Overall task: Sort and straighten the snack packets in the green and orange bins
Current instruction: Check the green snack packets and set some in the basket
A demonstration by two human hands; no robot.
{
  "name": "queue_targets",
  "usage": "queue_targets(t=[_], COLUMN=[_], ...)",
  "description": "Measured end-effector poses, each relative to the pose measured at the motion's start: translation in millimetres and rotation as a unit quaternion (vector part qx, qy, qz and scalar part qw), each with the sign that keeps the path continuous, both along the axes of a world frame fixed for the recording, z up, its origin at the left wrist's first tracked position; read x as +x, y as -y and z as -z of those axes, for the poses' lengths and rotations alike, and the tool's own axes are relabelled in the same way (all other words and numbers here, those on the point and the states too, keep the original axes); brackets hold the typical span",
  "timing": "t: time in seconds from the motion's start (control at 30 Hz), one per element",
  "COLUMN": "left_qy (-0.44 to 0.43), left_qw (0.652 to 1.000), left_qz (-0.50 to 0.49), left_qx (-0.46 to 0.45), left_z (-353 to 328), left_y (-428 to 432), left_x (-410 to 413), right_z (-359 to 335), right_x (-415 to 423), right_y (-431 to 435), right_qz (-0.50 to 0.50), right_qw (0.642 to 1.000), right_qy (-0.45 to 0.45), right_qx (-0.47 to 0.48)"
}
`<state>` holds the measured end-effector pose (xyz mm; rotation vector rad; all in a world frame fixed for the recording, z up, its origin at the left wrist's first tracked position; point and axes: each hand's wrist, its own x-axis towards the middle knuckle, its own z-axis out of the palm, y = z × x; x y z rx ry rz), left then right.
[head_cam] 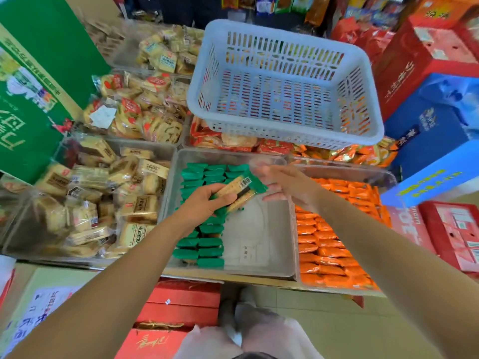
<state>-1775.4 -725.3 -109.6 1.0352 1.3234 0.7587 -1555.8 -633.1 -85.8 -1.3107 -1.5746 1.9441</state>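
STOCKING THE SNACK DESK: My legs (259, 332) and a stack of red boxes (181, 304) stand at the near edge of the desk (259, 281), under my two forearms.

Straight ahead on the desk is the green bin (291, 242), a clear tray. Green packets (210, 244) line its left side, two across by the near rim and three across at the far wall. Its right half is bare floor, the one open stretch here, with faint writing under the plastic too small to read.

My left hand (204, 200) hovers over the rows and grips a bundle (241, 189) of at least two green-ended packets. One carries a white barcode label, its digits illegible. My right hand (282, 185) is beside the bundle's end, fingers loose and holding nothing; whether they touch it I cannot tell.

Wall to wall on the right, the orange bin (350, 173) is packed almost rim to rim with orange packets (324, 252). On the left, a third clear bin (166, 154) holds a jumble of tan bread packets (103, 203).

Beyond, one pale slotted basket (285, 133) sits tilted over far bins of red and orange packs. A green carton (33, 99) closes the far left. A blue box (427, 141) and red cartons (414, 60) close the right. All are printed with Chinese characters.
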Motion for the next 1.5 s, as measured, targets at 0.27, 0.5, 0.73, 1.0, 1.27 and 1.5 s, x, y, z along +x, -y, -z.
queue_targets(t=[0.27, 0.5, 0.73, 1.0, 1.27, 1.5], left_qy=[-0.216, -0.515, -0.611, -0.601, -0.595, -0.574], left_qw=[0.933, 0.764, 0.716, 0.718, 0.72, 0.718], left_qz=[-0.075, -0.005, 0.05, 0.04, 0.045, -0.033], left_qx=[0.276, 0.389, 0.335, 0.348, 0.355, 0.392], left_z=[-37.4, -56.9, -31.5, -20.0, -19.2, -24.8], left_y=[-32.8, -83.3, -106.2, -107.5, -106.0, -80.6], left_x=[3.2, -6.1, -11.9, -13.4, -15.4, -7.8], right_z=[-48.8, -95.8, -78.2, -45.2, -50.8, -89.4], right_x=[1.6, 7.0, -28.9, -72.5, -63.7, -63.9], right_y=[-3.4, -62.5, -131.0, -174.7, -167.1, -85.5], right_qz=[0.053, 0.191, 0.139, 0.002, -0.071, 0.002], right_qw=[0.988, 0.944, 0.958, 0.914, 0.896, 0.895], right_qy=[-0.027, 0.016, 0.133, 0.322, 0.354, 0.017], right_qx=[0.14, 0.27, 0.214, 0.245, 0.258, 0.446])
